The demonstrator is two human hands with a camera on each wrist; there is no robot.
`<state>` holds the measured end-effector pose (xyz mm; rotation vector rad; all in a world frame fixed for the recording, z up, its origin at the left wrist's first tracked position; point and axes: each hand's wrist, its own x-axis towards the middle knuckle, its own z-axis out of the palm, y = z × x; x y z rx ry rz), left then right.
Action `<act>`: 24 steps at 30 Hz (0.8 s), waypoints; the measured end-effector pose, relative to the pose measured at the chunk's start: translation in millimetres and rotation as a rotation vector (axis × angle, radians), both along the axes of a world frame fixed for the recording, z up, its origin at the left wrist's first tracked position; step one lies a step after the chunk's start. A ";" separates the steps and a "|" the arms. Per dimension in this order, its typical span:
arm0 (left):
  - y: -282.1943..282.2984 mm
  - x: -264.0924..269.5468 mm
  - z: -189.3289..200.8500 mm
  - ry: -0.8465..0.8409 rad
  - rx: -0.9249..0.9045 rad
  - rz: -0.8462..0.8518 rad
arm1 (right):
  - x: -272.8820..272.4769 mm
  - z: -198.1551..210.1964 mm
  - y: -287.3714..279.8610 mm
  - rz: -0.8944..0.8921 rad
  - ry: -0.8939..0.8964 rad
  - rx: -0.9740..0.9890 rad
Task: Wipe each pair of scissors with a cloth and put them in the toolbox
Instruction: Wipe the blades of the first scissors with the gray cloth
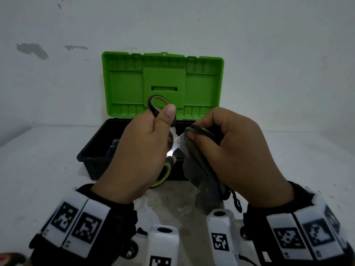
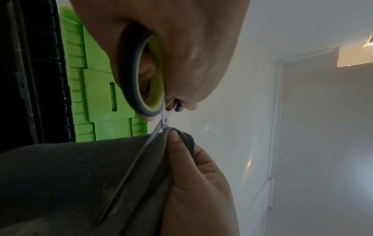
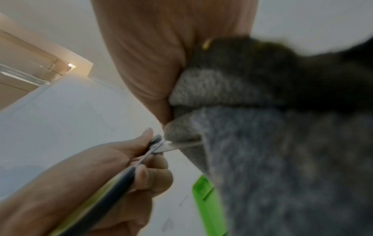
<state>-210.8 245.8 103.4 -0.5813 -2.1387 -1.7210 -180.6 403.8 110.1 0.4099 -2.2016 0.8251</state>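
Note:
My left hand [image 1: 148, 148] grips a pair of scissors [image 1: 177, 144] by their black-and-green handles, blades spread apart. My right hand [image 1: 226, 148] holds a dark grey cloth [image 1: 201, 169] folded over one blade near the pivot. In the left wrist view the cloth [image 2: 80, 183] wraps the blade [image 2: 155, 134], pinched by the right-hand fingers [image 2: 179, 143], and the handle ring [image 2: 149, 79] sits in my left hand. In the right wrist view the blade [image 3: 173, 146] enters the cloth [image 3: 282, 159]. The toolbox [image 1: 99, 150] stands open behind my hands, green lid [image 1: 163, 79] upright.
The toolbox sits on a white table [image 1: 38, 169] against a white wall [image 1: 269, 54]. A stained patch of the tabletop lies just below my hands. The black toolbox tray shows dark compartments at its left side.

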 end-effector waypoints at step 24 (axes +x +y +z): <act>2.3 7.4 6.5 -0.100 0.034 -0.051 | -9.6 -1.3 15.4 -0.116 -0.024 -0.062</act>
